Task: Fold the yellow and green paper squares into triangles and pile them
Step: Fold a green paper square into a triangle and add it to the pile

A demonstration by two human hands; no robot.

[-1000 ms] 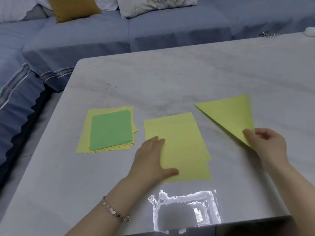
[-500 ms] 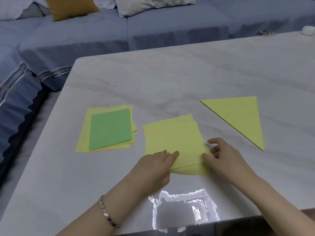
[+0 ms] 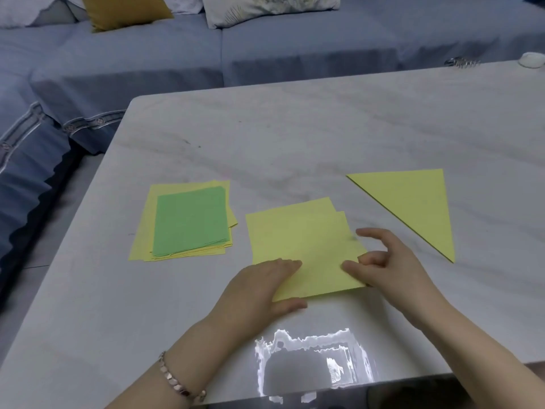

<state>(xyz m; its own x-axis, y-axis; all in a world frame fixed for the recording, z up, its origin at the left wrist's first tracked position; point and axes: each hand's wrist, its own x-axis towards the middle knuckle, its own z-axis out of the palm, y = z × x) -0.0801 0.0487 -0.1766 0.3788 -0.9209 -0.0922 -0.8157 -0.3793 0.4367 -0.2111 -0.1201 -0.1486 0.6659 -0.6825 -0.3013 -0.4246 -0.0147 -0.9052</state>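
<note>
Head view: the folded yellow triangle (image 3: 413, 202) lies alone at the right of the surface (image 3: 295, 137), released a second ago by the right hand (image 3: 383, 267). That hand has crossed to the two loose yellow sheets (image 3: 303, 240) at centre and pinches their right edge between thumb and curled fingers. The left hand (image 3: 259, 286), fingers flat and together, has slid down to press their near-left corner. One fold is done and the next is apparently starting; the green-topped stack (image 3: 188, 222) waits at left.
</note>
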